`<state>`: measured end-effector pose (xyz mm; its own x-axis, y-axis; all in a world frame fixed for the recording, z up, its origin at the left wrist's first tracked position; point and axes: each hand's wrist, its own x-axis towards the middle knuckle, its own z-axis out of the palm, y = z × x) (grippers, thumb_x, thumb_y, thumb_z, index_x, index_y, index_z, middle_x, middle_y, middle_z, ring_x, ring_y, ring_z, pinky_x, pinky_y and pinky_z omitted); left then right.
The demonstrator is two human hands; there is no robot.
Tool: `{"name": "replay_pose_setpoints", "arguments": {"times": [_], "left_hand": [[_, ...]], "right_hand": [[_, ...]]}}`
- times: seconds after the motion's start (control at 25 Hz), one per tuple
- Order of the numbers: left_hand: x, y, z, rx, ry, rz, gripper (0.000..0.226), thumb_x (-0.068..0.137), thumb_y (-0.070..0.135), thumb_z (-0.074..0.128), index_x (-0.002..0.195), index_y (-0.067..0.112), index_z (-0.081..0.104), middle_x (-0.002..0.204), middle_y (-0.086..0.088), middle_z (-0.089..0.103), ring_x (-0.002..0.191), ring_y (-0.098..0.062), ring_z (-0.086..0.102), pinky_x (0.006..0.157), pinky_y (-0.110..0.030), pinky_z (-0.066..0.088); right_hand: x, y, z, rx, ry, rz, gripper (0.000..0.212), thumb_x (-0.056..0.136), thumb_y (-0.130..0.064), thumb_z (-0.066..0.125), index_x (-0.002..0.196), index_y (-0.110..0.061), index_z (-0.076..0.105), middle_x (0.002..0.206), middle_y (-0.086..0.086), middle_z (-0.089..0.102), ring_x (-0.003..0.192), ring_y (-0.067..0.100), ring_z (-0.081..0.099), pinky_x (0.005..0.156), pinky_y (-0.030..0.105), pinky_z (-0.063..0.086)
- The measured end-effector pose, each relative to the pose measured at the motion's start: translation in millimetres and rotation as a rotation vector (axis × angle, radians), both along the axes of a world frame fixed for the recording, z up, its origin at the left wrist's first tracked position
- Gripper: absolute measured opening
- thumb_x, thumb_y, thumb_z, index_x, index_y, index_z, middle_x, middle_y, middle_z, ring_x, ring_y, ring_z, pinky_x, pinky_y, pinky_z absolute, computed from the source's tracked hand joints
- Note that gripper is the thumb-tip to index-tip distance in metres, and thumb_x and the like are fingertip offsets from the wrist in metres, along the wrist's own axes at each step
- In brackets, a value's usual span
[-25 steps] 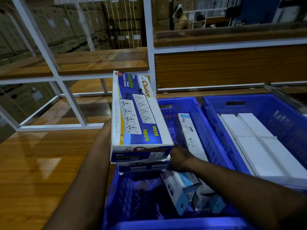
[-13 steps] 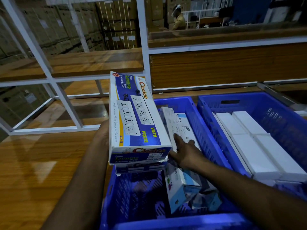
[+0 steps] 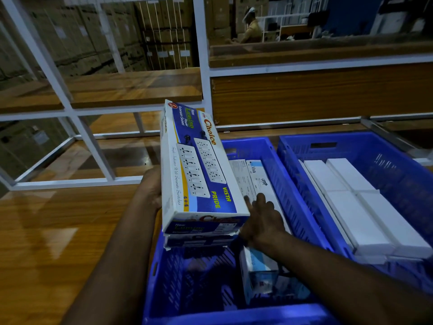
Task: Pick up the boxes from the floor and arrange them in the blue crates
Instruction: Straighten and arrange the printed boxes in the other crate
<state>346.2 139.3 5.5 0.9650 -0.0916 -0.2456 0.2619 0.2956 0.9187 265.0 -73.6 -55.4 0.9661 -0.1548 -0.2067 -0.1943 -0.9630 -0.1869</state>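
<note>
My left hand (image 3: 151,191) grips a stack of two blue-and-white extension socket boxes (image 3: 199,170), held tilted above the left half of the near blue crate (image 3: 289,198). The lower box (image 3: 199,241) shows only its end. My right hand (image 3: 262,221) reaches into that crate. Its straight fingers press on two long white boxes (image 3: 255,177) lying side by side along the crate's right wall. A light-blue and white box (image 3: 257,273) lies loose in the crate under my right forearm.
A second blue crate (image 3: 351,141) stands to the right, with several white boxes (image 3: 358,207) laid flat in it. White metal rack bars (image 3: 70,181) and wooden shelves rise behind. Glossy wooden floor (image 3: 58,231) lies to the left. A person (image 3: 251,26) stands far back.
My right hand brought a white box up from the crate bottom and laid it beside the other along the right wall. The socket boxes tilted slightly in my left hand.
</note>
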Motion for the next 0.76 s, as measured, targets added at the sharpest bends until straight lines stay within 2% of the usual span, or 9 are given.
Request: {"name": "replay_pose_setpoints", "arguments": {"times": [0.08,0.16,0.2,0.32,0.44,0.56,0.64,0.68,0.76], "left_hand": [[-3.1,-4.8,4.8,-0.016,-0.027,-0.023,0.041,0.102,0.015,0.05,0.132,-0.013,0.053,0.127,-0.037,0.058,0.11,-0.048,0.06,0.059,-0.03,0.061],[-3.3,-3.4,3.2,-0.012,-0.052,-0.02,0.05,0.097,0.02,0.059,0.135,-0.011,0.052,0.13,-0.037,0.057,0.114,-0.049,0.059,0.063,-0.034,0.062],[-1.3,-2.7,1.5,0.004,-0.056,-0.046,0.048,0.095,0.022,0.061,0.129,-0.012,0.056,0.12,-0.034,0.063,0.108,-0.046,0.064,0.064,-0.036,0.063],[10.6,-3.4,-4.9,0.06,-0.03,0.018,0.023,0.097,0.019,0.062,0.088,-0.001,0.064,0.076,-0.016,0.073,0.062,-0.026,0.074,0.05,-0.031,0.06],[23.0,-5.6,-9.1,0.093,-0.004,0.035,0.036,0.081,0.032,0.081,0.096,0.001,0.072,0.099,-0.021,0.075,0.086,-0.035,0.075,0.079,-0.048,0.062],[26.5,-8.8,-10.4,0.145,-0.009,0.055,0.043,0.072,0.035,0.086,0.097,0.002,0.075,0.099,-0.02,0.077,0.085,-0.032,0.075,0.084,-0.051,0.061],[27.5,-10.3,-10.4,0.155,0.007,0.071,0.048,0.068,0.036,0.088,0.097,0.0,0.074,0.097,-0.022,0.077,0.086,-0.036,0.075,0.082,-0.057,0.06],[28.8,-9.7,-11.7,0.161,0.009,0.097,0.045,0.071,0.036,0.087,0.095,-0.001,0.074,0.094,-0.022,0.077,0.083,-0.035,0.075,0.078,-0.055,0.062],[28.4,-9.9,-12.6,0.161,0.012,0.121,0.047,0.075,0.033,0.085,0.098,-0.004,0.072,0.094,-0.022,0.076,0.085,-0.036,0.075,0.078,-0.054,0.062]], "right_hand": [[5.4,-1.3,-7.8,-0.112,0.009,0.038,0.088,0.084,-0.046,0.059,0.154,-0.012,0.018,0.139,0.009,0.029,0.129,0.029,0.032,0.101,0.043,0.042],[7.8,-3.1,-10.8,-0.22,0.014,0.074,0.089,0.086,-0.048,0.055,0.154,-0.009,0.014,0.141,0.009,0.029,0.132,0.028,0.027,0.105,0.045,0.033],[6.6,-3.7,-11.9,-0.274,0.019,0.094,0.089,0.088,-0.049,0.052,0.155,-0.008,0.011,0.143,0.01,0.028,0.134,0.028,0.026,0.107,0.046,0.029],[11.9,-7.6,-12.3,-0.285,0.027,0.077,0.085,0.093,-0.047,0.049,0.156,-0.008,0.008,0.152,0.013,0.021,0.14,0.03,0.023,0.11,0.048,0.027],[26.7,-16.3,1.8,0.061,-0.257,-0.106,0.05,0.101,-0.033,0.044,0.144,-0.009,0.038,0.145,0.014,0.04,0.133,0.032,0.038,0.102,0.043,0.039],[35.6,-19.1,15.4,0.629,-0.579,-0.148,0.033,0.102,-0.026,0.043,0.13,-0.013,0.054,0.127,0.007,0.06,0.12,0.026,0.055,0.097,0.038,0.046],[34.9,-9.7,26.7,1.176,-0.456,-0.132,0.046,0.097,-0.051,0.041,0.133,-0.028,0.056,0.13,-0.006,0.063,0.122,0.016,0.058,0.105,0.041,0.045],[33.2,-5.0,28.3,1.345,-0.342,-0.121,0.056,0.09,-0.065,0.041,0.136,-0.036,0.053,0.136,-0.01,0.06,0.127,0.014,0.055,0.11,0.045,0.042],[30.0,-0.3,26.8,1.397,-0.236,-0.071,0.08,0.074,-0.085,0.047,0.142,-0.045,0.042,0.146,-0.014,0.051,0.134,0.013,0.049,0.114,0.049,0.036]]}}
